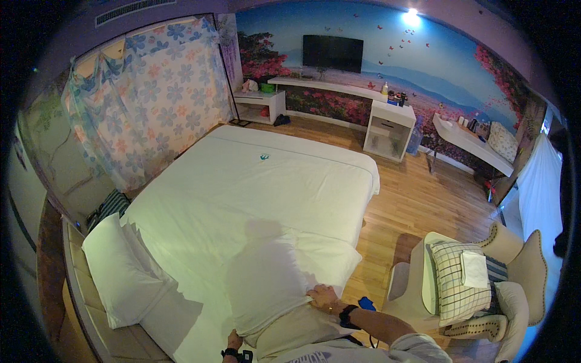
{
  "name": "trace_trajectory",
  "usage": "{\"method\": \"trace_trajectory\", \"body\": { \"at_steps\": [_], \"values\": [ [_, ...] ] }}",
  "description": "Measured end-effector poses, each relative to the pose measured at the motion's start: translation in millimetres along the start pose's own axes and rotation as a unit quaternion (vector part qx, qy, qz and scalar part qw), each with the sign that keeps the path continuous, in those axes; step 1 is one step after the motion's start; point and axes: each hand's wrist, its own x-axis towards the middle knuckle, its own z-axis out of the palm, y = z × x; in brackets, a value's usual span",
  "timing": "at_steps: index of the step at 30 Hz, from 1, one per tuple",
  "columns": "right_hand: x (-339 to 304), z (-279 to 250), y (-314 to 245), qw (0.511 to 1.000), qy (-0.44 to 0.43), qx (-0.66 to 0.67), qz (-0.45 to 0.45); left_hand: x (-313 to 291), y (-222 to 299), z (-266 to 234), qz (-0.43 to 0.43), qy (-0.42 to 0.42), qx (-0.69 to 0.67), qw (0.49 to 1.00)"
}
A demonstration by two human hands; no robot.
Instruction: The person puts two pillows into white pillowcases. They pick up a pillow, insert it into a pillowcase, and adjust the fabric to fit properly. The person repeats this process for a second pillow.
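Note:
A white pillowcase (266,290) spreads over the near part of the bed in front of me. My right hand (324,297) grips its right edge, fingers curled over the cloth. At its lower left corner my left hand (235,339) is closed on the cloth, partly cut by shadow. A cream pillow (302,331) shows between the pillowcase and my body; how far it reaches inside the case is hidden. Beneath lies the bed (242,181), covered with a white duvet. Another white pillow (118,272) leans at the headboard on the left.
The padded headboard (91,302) runs along the left. At right stands a beige armchair (535,272), beside a round table (428,284) with a checked cushion (454,284) and folded white cloth (475,270). A white cabinet (390,115) stands beyond the wooden floor (399,206).

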Motion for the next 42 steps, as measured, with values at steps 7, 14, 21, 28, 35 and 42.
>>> {"method": "trace_trajectory", "body": {
  "at_steps": [7, 14, 21, 28, 35, 42],
  "values": [
    [-32, 31, 57, 0.918, -0.208, 0.242, 0.234, 11, -39, 26, -0.099, -0.147, 0.031, 0.984],
    [5, 62, 70, 0.952, -0.225, 0.205, -0.04, 22, -8, -1, 0.124, -0.179, -0.257, 0.942],
    [11, -95, -5, 0.795, 0.012, 0.555, 0.246, 8, 122, -199, 0.135, -0.236, -0.319, 0.908],
    [-19, -183, -4, 0.779, 0.133, 0.611, -0.041, -22, 199, -285, 0.287, -0.201, -0.5, 0.792],
    [43, -122, 2, 0.892, 0.231, 0.385, -0.058, 31, 178, -125, -0.011, -0.062, -0.39, 0.919],
    [48, -146, -1, 0.965, 0.228, -0.018, -0.131, 57, 174, -53, -0.077, 0.027, -0.453, 0.888]
  ]
}}
